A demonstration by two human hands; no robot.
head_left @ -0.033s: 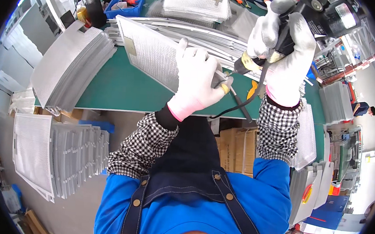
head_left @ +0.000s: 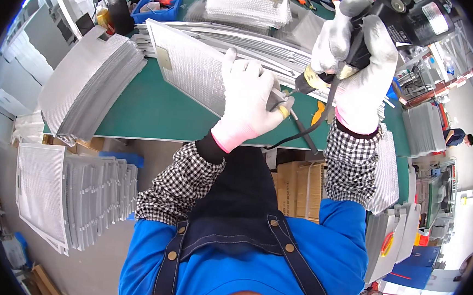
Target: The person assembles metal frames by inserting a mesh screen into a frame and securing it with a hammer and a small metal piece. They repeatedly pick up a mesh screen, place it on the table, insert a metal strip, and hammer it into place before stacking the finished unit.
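My left hand (head_left: 249, 102), in a white glove, is closed on the right end of a framed silver mesh panel (head_left: 190, 70). The panel stands tilted over the green workbench, one corner raised toward the far left. High on the right, my gloved right hand (head_left: 362, 68) grips a black cordless drill (head_left: 410, 20) by its handle. The drill's chuck points left and down, and its bit meets the panel end close to my left thumb. A black strap hangs from the drill. Below the bit lie a hammer (head_left: 303, 131) and an orange tool (head_left: 319, 112). My left hand hides the panel's gripped edge.
Stacked mesh panels (head_left: 87, 82) stand at the bench's left end. Behind lie long white frame strips (head_left: 255, 42), a blue bin (head_left: 160, 4) and another panel pile (head_left: 246, 5). More panels (head_left: 77, 196) stand on the floor at left. Cardboard boxes (head_left: 299, 190) sit under the green bench (head_left: 135, 107).
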